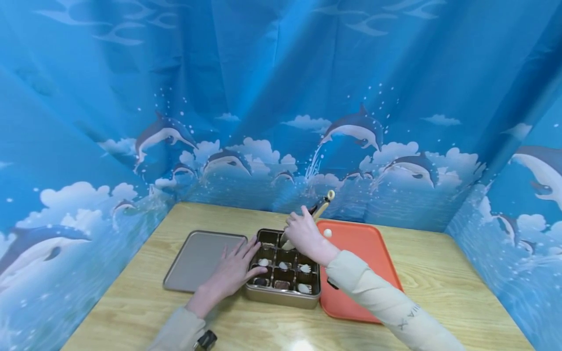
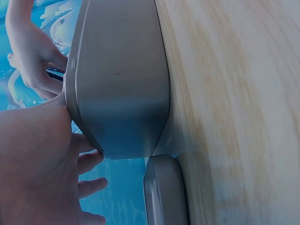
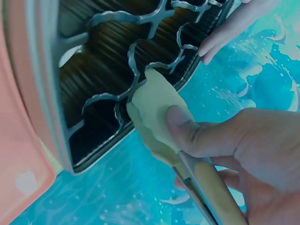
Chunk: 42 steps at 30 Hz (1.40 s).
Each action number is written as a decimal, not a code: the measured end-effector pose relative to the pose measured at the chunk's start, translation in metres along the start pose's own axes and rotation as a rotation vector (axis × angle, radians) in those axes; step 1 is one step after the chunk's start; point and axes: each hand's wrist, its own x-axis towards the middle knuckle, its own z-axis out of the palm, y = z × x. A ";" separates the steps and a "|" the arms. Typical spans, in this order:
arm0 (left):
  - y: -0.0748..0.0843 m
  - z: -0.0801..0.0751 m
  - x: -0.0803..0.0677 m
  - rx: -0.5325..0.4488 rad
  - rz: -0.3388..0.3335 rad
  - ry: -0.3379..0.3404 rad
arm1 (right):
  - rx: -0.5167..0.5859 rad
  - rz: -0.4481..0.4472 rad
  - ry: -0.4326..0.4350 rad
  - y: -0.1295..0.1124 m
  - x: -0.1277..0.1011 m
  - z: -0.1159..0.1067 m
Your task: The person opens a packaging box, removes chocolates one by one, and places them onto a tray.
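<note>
A wooden table stands within blue dolphin-print curtains.

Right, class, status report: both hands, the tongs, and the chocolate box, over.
Left hand flat, steadying box. Right hand grips tongs, tips down in a back compartment. Lid lies left, orange tray right; nothing obstructing.

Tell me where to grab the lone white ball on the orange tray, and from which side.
Grip the white ball across its round middle, coming straight down from above. It sits on the flat orange tray near the far left corner, close to the tray's rim and the compartment box, so a sideways approach looks cramped.
</note>
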 end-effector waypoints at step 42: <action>0.003 0.000 0.000 -0.010 -0.004 -0.003 | 0.263 0.395 0.347 0.088 -0.114 0.082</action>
